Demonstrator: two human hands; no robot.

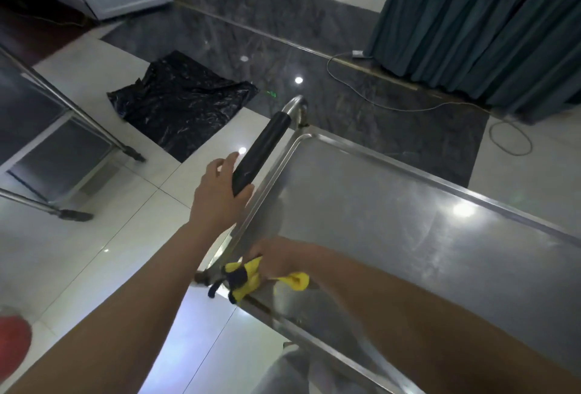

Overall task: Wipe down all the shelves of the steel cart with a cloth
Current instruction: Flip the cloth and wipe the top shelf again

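Note:
The steel cart's top shelf [393, 220] fills the lower right, shiny and bare. Its push handle, with a black grip [261, 151], runs along the shelf's left end. My left hand [217, 195] holds the near end of that grip, thumb on the shelf side and fingers on the far side. My right hand [276, 256] grips a bunched yellow cloth [248, 278] with dark patches and presses it on the shelf's near left corner, over the rim. The lower shelves are hidden beneath the top one.
A black plastic bag [179, 97] lies flat on the floor beyond the handle. Steel legs of another frame [94, 129] stand at the left. A white cable [408, 107] trails across the dark floor toward teal curtains [487, 22]. A red object [12, 340] sits at the lower left.

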